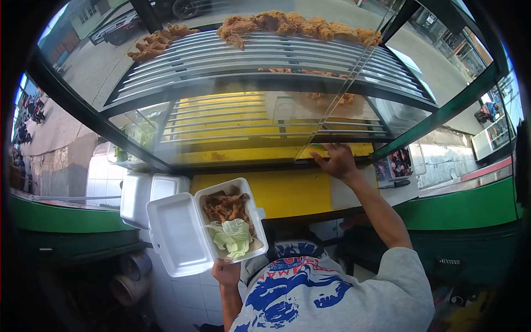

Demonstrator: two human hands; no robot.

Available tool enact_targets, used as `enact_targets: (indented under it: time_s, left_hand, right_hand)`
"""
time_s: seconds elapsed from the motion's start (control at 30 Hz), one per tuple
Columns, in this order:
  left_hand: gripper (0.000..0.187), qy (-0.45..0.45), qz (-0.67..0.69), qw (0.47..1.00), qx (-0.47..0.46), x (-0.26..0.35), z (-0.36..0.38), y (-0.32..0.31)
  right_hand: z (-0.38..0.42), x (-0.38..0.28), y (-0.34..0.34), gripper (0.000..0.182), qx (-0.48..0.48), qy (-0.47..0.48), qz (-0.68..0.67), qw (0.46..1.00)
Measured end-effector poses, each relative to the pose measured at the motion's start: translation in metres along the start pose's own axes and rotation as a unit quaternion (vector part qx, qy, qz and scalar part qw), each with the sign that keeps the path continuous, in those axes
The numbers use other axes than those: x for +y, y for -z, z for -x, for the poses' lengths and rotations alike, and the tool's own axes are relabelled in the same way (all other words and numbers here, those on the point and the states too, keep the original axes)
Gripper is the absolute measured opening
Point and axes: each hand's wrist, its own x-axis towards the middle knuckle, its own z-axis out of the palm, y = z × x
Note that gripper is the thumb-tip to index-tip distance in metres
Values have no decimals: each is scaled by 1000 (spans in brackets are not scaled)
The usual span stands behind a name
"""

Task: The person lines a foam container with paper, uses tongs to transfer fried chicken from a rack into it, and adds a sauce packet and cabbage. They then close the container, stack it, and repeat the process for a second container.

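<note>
My left hand (227, 272) grips the lower edge of an open white foam takeaway box (180, 235), its lid folded out to the left. In the box lie pieces of fried chicken (225, 207) with pale green leaves of lettuce or cabbage (231, 237) over the lower part. My right hand (337, 161) reaches to the bottom edge of the display case's glass panel (232, 124), fingers apart, with nothing visible held. Whether the fingertips press on the glass edge is hard to make out.
Fried chicken pieces (293, 25) lie on the case's upper slatted rack (249, 55). Below is a yellow counter (282, 193). More foam boxes (135, 199) stand at the left. A container of small packets (401, 163) and a dark-handled knife (395, 184) are at the right.
</note>
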Motion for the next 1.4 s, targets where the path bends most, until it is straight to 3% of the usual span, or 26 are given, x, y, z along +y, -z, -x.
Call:
enact_targets:
  time_s: [0.03, 0.07, 0.13, 0.2, 0.23, 0.27, 0.33, 0.47, 0.5, 0.53, 0.57, 0.6, 0.63, 0.67, 0.73, 0.8, 0.87, 0.93, 1.0, 1.03, 1.4]
  left_hand:
    - [71, -4, 13, 1000, -20, 0, 0, 6]
    - [71, -10, 15, 1000, -17, -2, -1, 1]
    - [69, -17, 7, 1000, -16, -1, 1, -9]
    - [67, -8, 11, 1000, -2, -5, -1, 2]
    - [65, 9, -25, 998, 63, -6, 2, 5]
    - [62, -3, 7, 999, -35, -6, -6, 2]
    - [61, 32, -20, 999, 4, -4, -7, -8]
    - [60, 68, -8, 996, -48, -15, -16, 26]
    - [59, -67, -143, 973, -170, -24, -19, 58]
    - [59, -200, -269, 898, -283, -29, -21, 74]
    - [59, -202, -270, 898, -284, -23, -20, 43]
    - [58, -71, -172, 972, -142, -19, -15, 9]
    - [58, 65, -66, 996, 8, -15, -13, -15]
    - [58, 67, -68, 995, 8, -17, -13, -15]
    - [33, 69, 16, 997, -23, -20, -14, -10]
    - [33, 75, 26, 996, -40, -26, -17, -2]
    - [33, 82, 36, 994, -57, -25, -15, 4]
    - [64, 65, -107, 991, 47, -25, -14, 0]
    - [66, 61, -142, 988, -29, -23, -18, 14]
    - [70, 103, -72, 992, -12, -16, -19, -8]
    - [74, 152, -95, 982, -56, -15, -30, -32]
  right_hand:
    - [3, -9, 5, 33, 30, 88, -8, 996]
    - [-4, -21, 19, 33, 28, 94, -11, 995]
    - [-23, -67, 59, 21, 62, 240, -57, 967]
    - [-57, -93, 89, 18, 120, 293, -69, 946]
    - [-74, -107, 101, 16, 149, 322, -62, 933]
    - [-93, -121, 109, 16, 184, 356, -50, 915]
    - [-121, -145, 115, 18, 229, 400, -19, 887]
    - [-155, -168, 122, 7, 227, 392, 104, 885]
    - [-159, -170, 123, 4, 208, 407, 142, 878]
    - [-161, -170, 125, 2, 191, 421, 180, 868]
    - [-159, -171, 126, 4, 180, 418, 203, 867]
    - [-158, -168, 125, 4, 182, 418, 203, 866]
    - [-157, -165, 122, 5, 179, 426, 212, 861]
    - [-154, -162, 121, 6, 175, 434, 221, 856]
    - [-151, -164, 127, 6, 155, 429, 236, 858]
    - [-148, -158, 130, 6, 133, 423, 248, 861]
    - [-148, -148, 127, 6, 193, 431, 222, 853]
    - [-144, -136, 132, 7, 196, 441, 227, 846]
    - [-133, -123, 144, 10, 189, 444, 245, 841]
    - [-129, -114, 151, 13, 182, 441, 214, 852]
    - [-84, -45, 194, 14, 165, 401, 209, 876]
